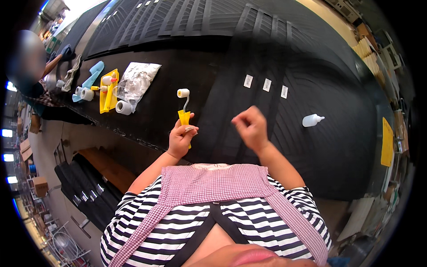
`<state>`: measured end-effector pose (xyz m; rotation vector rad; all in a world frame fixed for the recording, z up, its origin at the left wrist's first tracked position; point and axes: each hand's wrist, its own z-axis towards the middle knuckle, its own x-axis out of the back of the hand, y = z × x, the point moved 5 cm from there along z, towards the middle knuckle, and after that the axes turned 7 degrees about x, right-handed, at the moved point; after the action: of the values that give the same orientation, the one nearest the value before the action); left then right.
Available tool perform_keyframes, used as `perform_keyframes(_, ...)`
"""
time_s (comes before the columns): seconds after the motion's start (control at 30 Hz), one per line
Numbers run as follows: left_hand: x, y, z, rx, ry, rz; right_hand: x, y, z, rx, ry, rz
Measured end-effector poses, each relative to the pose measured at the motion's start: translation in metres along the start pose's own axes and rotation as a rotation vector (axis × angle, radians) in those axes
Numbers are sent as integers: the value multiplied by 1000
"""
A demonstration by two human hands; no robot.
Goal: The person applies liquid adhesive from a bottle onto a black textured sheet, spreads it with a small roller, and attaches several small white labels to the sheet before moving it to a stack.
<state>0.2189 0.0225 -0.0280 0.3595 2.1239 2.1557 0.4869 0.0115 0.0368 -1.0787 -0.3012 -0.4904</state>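
A small paint roller with a white head and yellow handle (184, 117) stands nearly upright in my left hand (178, 141), whose fingers are wrapped round the handle. A small pale patch shows at those fingers; I cannot tell what it is. My right hand (252, 129) hovers over the black sheet material (227, 111) with its fingers curled together. Anything pinched in it is hidden. Beyond the right hand, three white labels (267, 85) lie in a row on black strips. A white squeeze bottle (312, 120) rests on its side to the right.
At the left of the black table lie a yellow tray (109, 95), a clear plastic bag (138, 82), a white roll (124, 107) and a light blue piece (94, 74). Black ribbed sheets (187, 20) cover the far side. Another person (38, 89) works at the far left.
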Motion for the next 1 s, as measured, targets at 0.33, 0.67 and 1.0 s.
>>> perform_keyframes(0.33, -87, 34, 7, 645, -457, -770, -56, -26, -57, -373, -208, 520)
perform_keyframes(0.67, -57, 3, 12, 239, -407, -204, -5, 19, -42, -249, 95, -258)
perform_keyframes(1.0, -53, 2, -2, -21, -451, 127, -4, 31, -14, -463, -141, -499)
